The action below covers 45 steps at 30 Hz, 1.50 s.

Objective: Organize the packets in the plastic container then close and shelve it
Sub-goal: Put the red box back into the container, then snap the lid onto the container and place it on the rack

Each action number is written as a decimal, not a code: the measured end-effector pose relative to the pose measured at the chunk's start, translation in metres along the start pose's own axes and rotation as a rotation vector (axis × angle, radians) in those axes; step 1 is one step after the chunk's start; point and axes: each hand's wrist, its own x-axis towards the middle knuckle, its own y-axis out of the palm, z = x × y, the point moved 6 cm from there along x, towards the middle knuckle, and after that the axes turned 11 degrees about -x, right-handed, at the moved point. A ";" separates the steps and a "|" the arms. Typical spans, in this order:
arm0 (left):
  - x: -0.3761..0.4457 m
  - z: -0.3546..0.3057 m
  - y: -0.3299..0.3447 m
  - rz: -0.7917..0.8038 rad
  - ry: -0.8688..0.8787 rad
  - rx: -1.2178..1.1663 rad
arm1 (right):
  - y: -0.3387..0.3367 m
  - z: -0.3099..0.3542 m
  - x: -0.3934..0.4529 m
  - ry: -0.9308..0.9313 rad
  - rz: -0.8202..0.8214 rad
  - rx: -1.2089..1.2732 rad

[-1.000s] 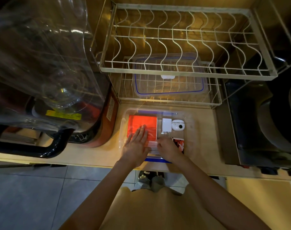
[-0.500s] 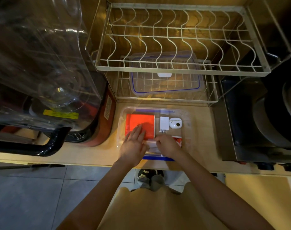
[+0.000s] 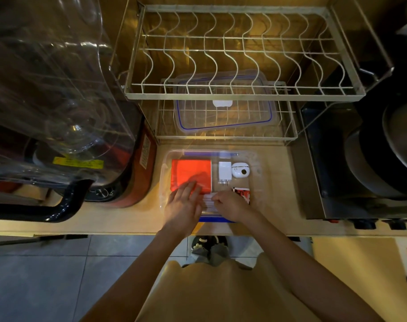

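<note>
A clear plastic container (image 3: pixel 256 159) sits open on the counter in front of me. Inside lie an orange packet (image 3: pixel 189 174) at the left, a white charger plug (image 3: pixel 224 171), a small white round device (image 3: pixel 240 169) and a red-and-black packet (image 3: pixel 242 192) at the right. Pale striped packets (image 3: pixel 208 201) lie at the front, between my hands. My left hand (image 3: pixel 182 205) rests flat with fingers spread over the orange packet's near edge. My right hand (image 3: pixel 231 205) is curled on the pale packets. The container's blue-rimmed lid (image 3: pixel 223 110) lies on the lower wire shelf behind.
A two-tier wire dish rack (image 3: pixel 244 94) stands behind the container. A large clear water jug (image 3: pixel 47 77) on a dispenser fills the left. A stove with a dark pot (image 3: pixel 383 147) is at the right. The counter edge (image 3: pixel 128 231) runs just below my hands.
My left hand has slid slightly toward me along the orange packet; my right hand stays on the pale packets. The view has shifted a little.
</note>
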 end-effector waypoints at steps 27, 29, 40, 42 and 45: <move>0.061 -0.005 -0.128 -0.435 -0.261 -0.901 | -0.164 -0.075 -0.037 0.229 -0.798 0.830; 0.076 -0.001 -0.132 -0.395 -0.317 -0.889 | -0.179 -0.088 -0.022 0.302 -0.799 0.814; 0.112 0.008 -0.123 -0.379 -0.430 -0.948 | -0.181 -0.108 0.030 0.405 -0.629 0.667; 0.111 0.011 -0.120 -0.406 -0.450 -1.002 | -0.178 -0.110 0.031 0.406 -0.646 0.771; 0.106 0.023 -0.113 -0.457 -0.511 -1.115 | -0.173 -0.118 0.031 0.416 -0.697 0.845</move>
